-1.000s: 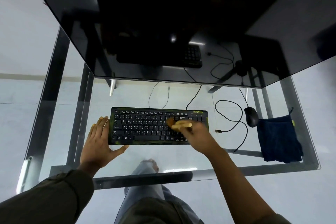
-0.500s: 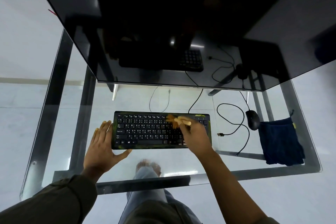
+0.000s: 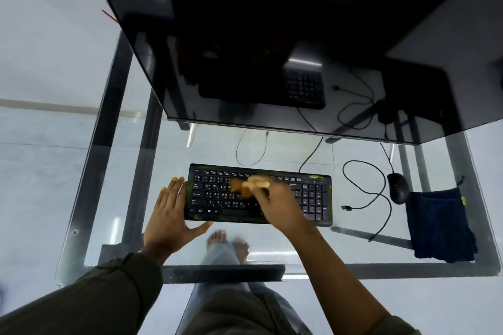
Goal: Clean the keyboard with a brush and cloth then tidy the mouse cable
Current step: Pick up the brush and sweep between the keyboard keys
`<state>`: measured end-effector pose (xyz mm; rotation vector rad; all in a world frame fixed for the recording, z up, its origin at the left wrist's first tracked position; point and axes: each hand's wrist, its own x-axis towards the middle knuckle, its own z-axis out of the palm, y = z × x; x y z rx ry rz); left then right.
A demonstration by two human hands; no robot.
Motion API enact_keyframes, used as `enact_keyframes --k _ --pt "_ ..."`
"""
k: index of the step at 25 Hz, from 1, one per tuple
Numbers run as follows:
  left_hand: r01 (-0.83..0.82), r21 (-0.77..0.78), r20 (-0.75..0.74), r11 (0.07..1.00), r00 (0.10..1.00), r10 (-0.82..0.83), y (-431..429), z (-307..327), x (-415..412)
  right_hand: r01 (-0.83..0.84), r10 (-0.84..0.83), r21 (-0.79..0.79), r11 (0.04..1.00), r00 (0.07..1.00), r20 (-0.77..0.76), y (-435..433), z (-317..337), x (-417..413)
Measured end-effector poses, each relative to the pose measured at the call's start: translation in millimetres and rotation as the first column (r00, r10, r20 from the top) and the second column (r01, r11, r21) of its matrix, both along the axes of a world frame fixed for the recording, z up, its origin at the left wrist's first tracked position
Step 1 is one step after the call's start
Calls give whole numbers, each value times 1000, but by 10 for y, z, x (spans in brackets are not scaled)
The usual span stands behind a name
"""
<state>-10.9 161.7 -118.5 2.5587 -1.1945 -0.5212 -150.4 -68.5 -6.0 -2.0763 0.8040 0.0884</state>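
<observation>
- While the right hand (image 3: pixel 275 201) works over the middle of the keyboard (image 3: pixel 215 198), its fingers (image 3: pixel 261 182) pinch the pale handle of a small brush (image 3: pixel 241 188). The brown bristles point toward the left of the frame and lie on the letter keys. Blur hides exactly how the fingers wrap the handle.
- The keyboard lies at frame centre on the glass desk (image 3: pixel 353 250), its long axis running left to right across the picture. The number pad at its right end is uncovered.
- The left hand (image 3: pixel 170 212) lies flat against the keyboard's left end. Its fingers (image 3: pixel 174 187) are straight and close together along the short edge, and the thumb is spread under the lower left corner, seemingly to brace it.
- Brushing looks to be the step in hand. The uncleared letter keys lie leftward of the bristles, along the long axis, and the number pad lies rightward, behind the hand.
- The dark blue cloth (image 3: pixel 438 226) sits at the right edge of the desk, just beside the mouse (image 3: pixel 398 187). The mouse cable (image 3: pixel 362 161) loops between mouse and keyboard, and its USB plug (image 3: pixel 346 208) lies free. The right hand is nearer to all of these.
</observation>
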Motion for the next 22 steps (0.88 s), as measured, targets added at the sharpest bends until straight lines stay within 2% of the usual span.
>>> enact_keyframes --k 1,2,4,5,8,9,12,13,16,17,19,20,22 --pt "0 3 0 1000 1000 0 4 -8 5 49 -48 -41 998 999 22 -16 -10 52" --pt "-4 4 0 1000 1000 4 5 -13 14 23 -23 -32 999 1000 12 -20 -11 103" --pt "-13 2 -6 1000 1000 13 10 -20 30 -185 193 113 976 979 -63 26 -34 190" --pt "-13 2 -8 1000 1000 13 9 -18 29 -240 251 133 962 965 -76 60 -54 224" --pt "-13 8 -10 1000 1000 13 3 -28 36 -75 75 -36 997 997 -1 26 -114 369" --pt "-13 7 -10 1000 1000 13 -2 -26 32 -86 86 -33 996 996 -7 28 -129 390" --pt "-13 25 -15 1000 1000 13 5 -23 42 -349 368 177 920 926 -88 204 -139 461" --pt "-14 24 -17 1000 1000 14 3 -18 36 -343 357 162 925 931 -69 249 -132 486" --pt "-21 19 -20 1000 1000 21 -2 -24 34 -127 126 7 992 989 74 282 -160 590" --pt "-20 20 -19 1000 1000 20 5 -27 32 -147 144 36 989 987 74 315 -147 610" --pt "-18 20 -19 1000 1000 18 16 -38 28 -288 290 163 944 957 11 423 -157 616" --pt "-18 22 -18 1000 1000 18 18 -39 24 -295 301 178 939 954 -6 449 -140 612" --pt "-15 24 -19 1000 1000 15 9 -26 27 -123 120 100 987 992 33 379 -100 649"
